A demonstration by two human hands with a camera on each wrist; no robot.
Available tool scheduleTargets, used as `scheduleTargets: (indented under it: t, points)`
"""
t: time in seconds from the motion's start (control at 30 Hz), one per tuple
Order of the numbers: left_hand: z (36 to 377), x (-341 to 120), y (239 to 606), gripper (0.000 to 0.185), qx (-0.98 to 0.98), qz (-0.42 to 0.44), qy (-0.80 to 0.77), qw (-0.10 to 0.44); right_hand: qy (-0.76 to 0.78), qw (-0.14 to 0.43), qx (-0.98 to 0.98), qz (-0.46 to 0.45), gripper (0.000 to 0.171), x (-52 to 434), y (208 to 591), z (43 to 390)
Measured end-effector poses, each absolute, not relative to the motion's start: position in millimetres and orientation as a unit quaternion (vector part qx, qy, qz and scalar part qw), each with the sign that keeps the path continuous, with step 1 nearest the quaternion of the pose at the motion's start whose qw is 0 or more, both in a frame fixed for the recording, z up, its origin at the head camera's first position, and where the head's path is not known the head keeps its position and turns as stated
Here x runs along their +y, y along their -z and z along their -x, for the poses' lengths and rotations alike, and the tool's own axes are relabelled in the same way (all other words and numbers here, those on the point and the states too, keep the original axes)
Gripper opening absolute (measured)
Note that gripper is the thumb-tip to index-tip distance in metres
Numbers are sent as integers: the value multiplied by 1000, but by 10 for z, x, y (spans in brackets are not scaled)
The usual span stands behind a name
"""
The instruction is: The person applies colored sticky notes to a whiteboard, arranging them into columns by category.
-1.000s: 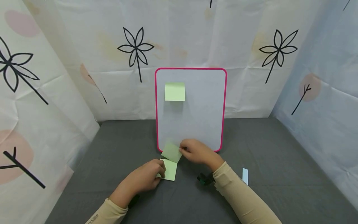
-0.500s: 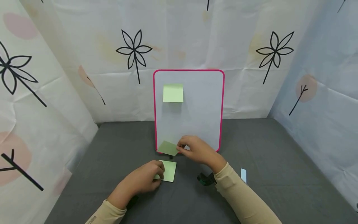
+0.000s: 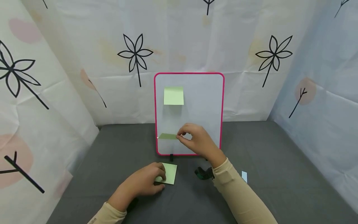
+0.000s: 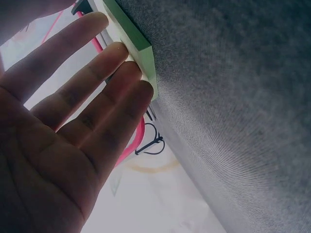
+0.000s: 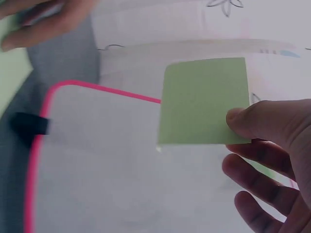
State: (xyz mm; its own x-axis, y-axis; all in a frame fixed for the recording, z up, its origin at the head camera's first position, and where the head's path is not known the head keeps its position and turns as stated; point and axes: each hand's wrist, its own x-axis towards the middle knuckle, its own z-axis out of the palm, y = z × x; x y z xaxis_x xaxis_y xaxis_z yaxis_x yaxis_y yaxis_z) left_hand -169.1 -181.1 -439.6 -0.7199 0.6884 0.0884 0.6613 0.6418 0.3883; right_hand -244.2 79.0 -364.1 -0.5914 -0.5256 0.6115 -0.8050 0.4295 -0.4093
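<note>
Right hand (image 3: 197,141) pinches a green note (image 3: 167,136) — left hand (image 3: 145,183) (fingers flat) presses the pad (image 3: 170,173).

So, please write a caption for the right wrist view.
Right hand pinches a green sticky note before the pink-framed whiteboard.

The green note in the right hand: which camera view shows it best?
The right wrist view: the green note faces the camera nearly flat, pinched at one corner by the right hand. The head view shows the same note only as a thin sliver before the whiteboard. The left wrist view does not show it.
</note>
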Motion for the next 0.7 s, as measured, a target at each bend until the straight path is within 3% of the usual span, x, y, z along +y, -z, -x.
scheduleTargets:
  t: [0.27, 0.43, 0.7]
  points:
    - [1645, -1854, 4317, 12, 916, -353, -192, -4, -378, 265, -792, -399, 6, 768, 3508, 2565]
    - [1681, -1841, 4167, 13, 912, -354, -200, -58, -383, 339, -771, -381, 9, 743, 3491, 2614]
    - [1868, -1731, 3766, 15, 837, -387, -284, -264, -337, 377, -780, -368, 8, 803, 3480, 2680]
